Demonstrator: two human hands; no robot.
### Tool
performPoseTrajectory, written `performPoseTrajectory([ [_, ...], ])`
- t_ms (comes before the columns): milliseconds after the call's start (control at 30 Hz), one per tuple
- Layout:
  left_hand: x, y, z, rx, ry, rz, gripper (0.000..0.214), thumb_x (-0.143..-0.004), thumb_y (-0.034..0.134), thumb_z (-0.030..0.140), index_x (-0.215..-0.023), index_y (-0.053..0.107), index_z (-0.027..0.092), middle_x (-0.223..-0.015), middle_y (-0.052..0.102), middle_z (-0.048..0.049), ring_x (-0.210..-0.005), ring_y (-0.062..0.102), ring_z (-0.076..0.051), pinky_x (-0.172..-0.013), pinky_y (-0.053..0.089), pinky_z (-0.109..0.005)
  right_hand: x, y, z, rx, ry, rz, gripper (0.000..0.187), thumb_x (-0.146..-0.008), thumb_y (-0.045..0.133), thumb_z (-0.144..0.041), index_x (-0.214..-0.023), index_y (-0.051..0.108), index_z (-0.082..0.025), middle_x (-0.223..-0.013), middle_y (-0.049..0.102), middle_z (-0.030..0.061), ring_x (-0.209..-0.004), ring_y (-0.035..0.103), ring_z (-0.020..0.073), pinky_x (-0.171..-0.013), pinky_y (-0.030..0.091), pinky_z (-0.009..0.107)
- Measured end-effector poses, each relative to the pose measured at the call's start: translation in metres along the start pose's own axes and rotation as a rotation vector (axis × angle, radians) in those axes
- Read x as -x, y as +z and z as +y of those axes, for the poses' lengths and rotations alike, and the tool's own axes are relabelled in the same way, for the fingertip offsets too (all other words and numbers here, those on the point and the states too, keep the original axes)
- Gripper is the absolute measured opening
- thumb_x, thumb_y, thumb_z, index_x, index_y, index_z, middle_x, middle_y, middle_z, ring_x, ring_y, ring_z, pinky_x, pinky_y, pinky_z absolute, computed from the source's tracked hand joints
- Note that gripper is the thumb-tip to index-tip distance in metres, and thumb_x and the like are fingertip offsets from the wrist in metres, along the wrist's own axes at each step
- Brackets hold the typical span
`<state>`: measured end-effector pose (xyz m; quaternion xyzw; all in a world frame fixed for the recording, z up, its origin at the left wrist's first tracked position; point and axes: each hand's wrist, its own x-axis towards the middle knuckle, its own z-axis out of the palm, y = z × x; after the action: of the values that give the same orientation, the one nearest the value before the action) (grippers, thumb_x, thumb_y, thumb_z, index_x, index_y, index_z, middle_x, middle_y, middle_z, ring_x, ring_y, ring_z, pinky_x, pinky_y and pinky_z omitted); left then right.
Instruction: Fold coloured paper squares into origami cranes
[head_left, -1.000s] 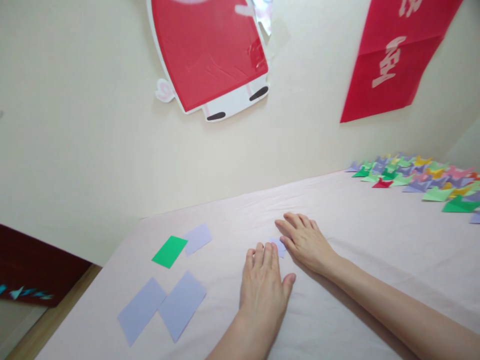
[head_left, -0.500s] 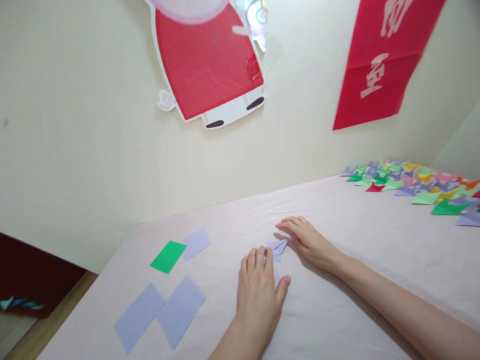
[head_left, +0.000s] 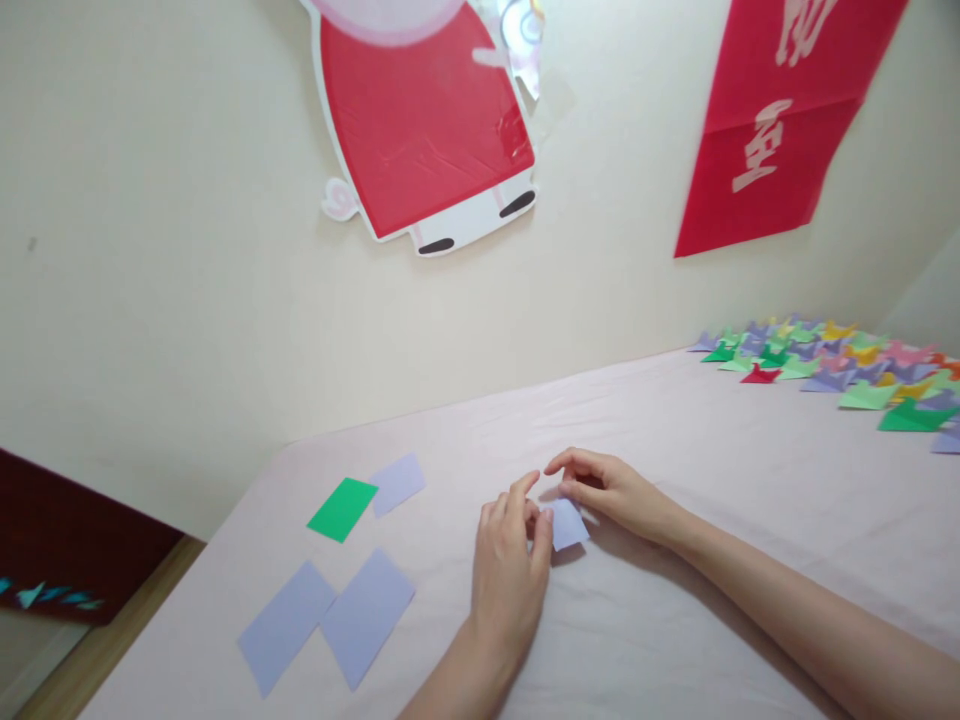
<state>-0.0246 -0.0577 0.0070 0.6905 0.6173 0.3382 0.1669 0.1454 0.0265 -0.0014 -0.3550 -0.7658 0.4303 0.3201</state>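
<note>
A small folded lavender paper (head_left: 568, 523) is lifted a little off the pale pink tabletop (head_left: 712, 470) between both of my hands. My left hand (head_left: 508, 575) pinches its left edge with thumb and fingers curled. My right hand (head_left: 611, 493) grips its upper right side with bent fingers. Both forearms reach in from the lower right.
Two lavender paper sheets (head_left: 326, 620) lie at the front left, with a green sheet (head_left: 342, 508) and another lavender sheet (head_left: 397, 483) behind them. Several folded paper shapes (head_left: 832, 370) in mixed colours cover the far right. The wall holds a red-and-white cutout (head_left: 427, 120) and a red banner (head_left: 780, 110).
Both hands lay flat pressing the folded paper on the table a second ago. Now their fingers have curled and they have picked the paper up between them.
</note>
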Motion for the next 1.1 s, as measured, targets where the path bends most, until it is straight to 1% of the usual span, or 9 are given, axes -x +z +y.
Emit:
performPoseTrajectory([
  [133,-0.001,-0.001,0.001,-0.126,0.095,0.014,0.033,-0.087,0.055,0.011,-0.112,0.064,0.030,-0.119,0.057,-0.0048,-0.114,0.048,-0.026,-0.096,0.040,-0.043,-0.001,0.004,-0.004,0.321,-0.111,0.035,0.010,-0.090,0.057,-0.025,-0.095,0.064,-0.020,-0.081,0.062,0.0037,-0.083,0.056,0.0212,-0.076,0.044,0.033],
  [200,-0.002,-0.001,-0.001,-0.130,0.146,-0.025,0.035,-0.083,0.056,0.005,-0.107,0.066,0.029,-0.124,0.056,-0.0040,-0.118,0.045,-0.025,-0.097,0.039,-0.043,-0.001,0.004,-0.006,0.433,-0.178,0.050,0.007,-0.088,0.057,-0.019,-0.092,0.063,-0.020,-0.089,0.064,0.0063,-0.090,0.054,0.0230,-0.082,0.043,0.036],
  [367,-0.006,-0.005,-0.004,-0.062,0.268,-0.213,0.046,-0.082,0.044,-0.003,-0.111,0.064,0.025,-0.113,0.061,-0.0031,-0.105,0.050,-0.021,-0.093,0.044,-0.038,0.003,-0.006,-0.010,0.349,-0.167,0.034,0.022,-0.076,0.050,-0.004,-0.090,0.056,-0.020,-0.088,0.060,0.0043,-0.087,0.054,0.0206,-0.078,0.045,0.032],
  [433,-0.005,-0.007,-0.002,-0.066,0.277,-0.261,0.046,-0.079,0.042,-0.004,-0.109,0.064,0.023,-0.112,0.060,-0.0045,-0.103,0.051,-0.021,-0.092,0.045,-0.036,0.007,-0.011,-0.015,0.294,-0.145,-0.037,0.030,-0.071,0.047,-0.002,-0.093,0.055,-0.021,-0.090,0.059,0.0033,-0.086,0.055,0.0192,-0.077,0.046,0.030],
  [533,0.000,-0.012,0.004,-0.107,0.262,-0.294,0.043,-0.079,0.042,-0.002,-0.108,0.063,0.022,-0.111,0.058,-0.0062,-0.102,0.051,-0.022,-0.093,0.045,-0.036,0.015,-0.017,-0.027,0.296,-0.190,-0.203,0.031,-0.068,0.051,-0.003,-0.092,0.056,-0.022,-0.095,0.061,0.0028,-0.092,0.055,0.0205,-0.082,0.046,0.032],
  [700,0.004,-0.016,0.011,-0.156,0.224,-0.317,0.034,-0.082,0.047,0.005,-0.108,0.060,0.022,-0.111,0.057,-0.0064,-0.102,0.052,-0.023,-0.092,0.045,-0.037,0.023,-0.013,-0.035,0.466,-0.239,-0.265,0.022,-0.073,0.062,-0.006,-0.088,0.060,-0.021,-0.091,0.062,0.0039,-0.090,0.055,0.0224,-0.080,0.045,0.035],
  [800,0.003,-0.017,0.011,-0.192,0.233,-0.331,0.028,-0.083,0.049,0.006,-0.103,0.061,0.022,-0.109,0.057,-0.0056,-0.101,0.052,-0.022,-0.091,0.044,-0.036,0.024,-0.008,-0.026,0.556,-0.331,-0.251,0.012,-0.081,0.063,-0.010,-0.084,0.063,-0.021,-0.088,0.064,0.0044,-0.087,0.055,0.0216,-0.078,0.044,0.033],
  [933,0.001,-0.018,0.009,-0.239,0.266,-0.338,0.026,-0.086,0.049,0.008,-0.104,0.061,0.022,-0.111,0.057,-0.0054,-0.101,0.052,-0.022,-0.091,0.043,-0.035,0.025,-0.003,-0.012,0.673,-0.421,-0.226,0.013,-0.087,0.059,-0.010,-0.083,0.066,-0.020,-0.086,0.066,0.0040,-0.083,0.057,0.0206,-0.076,0.043,0.033],
  [1100,0.000,-0.018,0.007,-0.269,0.294,-0.357,0.024,-0.090,0.048,0.008,-0.104,0.062,0.021,-0.111,0.058,-0.0053,-0.105,0.052,-0.022,-0.093,0.042,-0.036,0.027,-0.003,-0.014,0.646,-0.434,-0.227,0.006,-0.089,0.062,-0.015,-0.088,0.066,-0.019,-0.091,0.067,0.0053,-0.085,0.059,0.0204,-0.076,0.045,0.032],
])
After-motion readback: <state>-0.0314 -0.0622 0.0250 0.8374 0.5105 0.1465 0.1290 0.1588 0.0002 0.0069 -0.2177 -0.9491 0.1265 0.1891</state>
